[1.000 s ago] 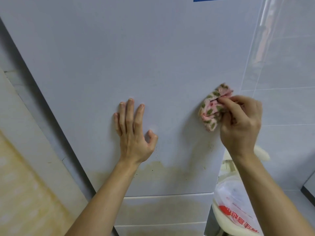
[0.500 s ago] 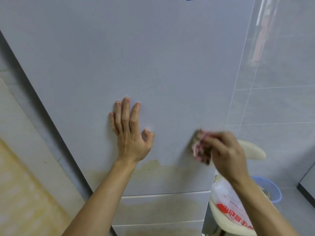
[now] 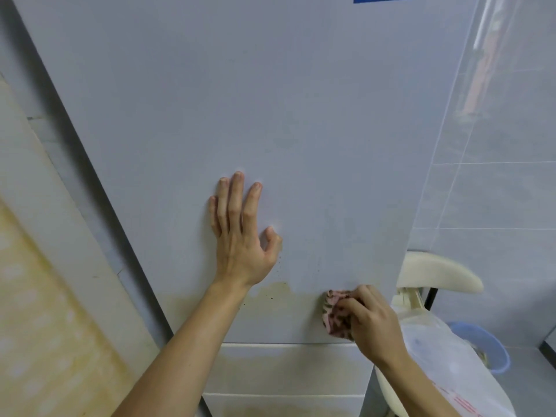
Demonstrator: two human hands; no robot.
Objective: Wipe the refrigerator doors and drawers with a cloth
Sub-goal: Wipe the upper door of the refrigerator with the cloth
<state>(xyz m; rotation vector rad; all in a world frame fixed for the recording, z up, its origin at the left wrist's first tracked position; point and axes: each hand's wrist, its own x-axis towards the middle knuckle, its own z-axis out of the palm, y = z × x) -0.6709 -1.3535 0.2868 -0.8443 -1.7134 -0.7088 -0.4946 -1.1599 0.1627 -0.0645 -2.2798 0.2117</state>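
Both forearms are bare, with no sleeve in view. The left hand (image 3: 240,236) and right hand (image 3: 373,320) wear no gloves, rings or watch. The fingernails are short and unpainted.

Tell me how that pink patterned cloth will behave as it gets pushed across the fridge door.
The cloth looks soft and floppy: it is bunched into folds under the right hand, so it likely deforms rather than slides as a pad. It probably weighs little, since fingertips alone pin it to the door. It may drag over the yellowish stain.
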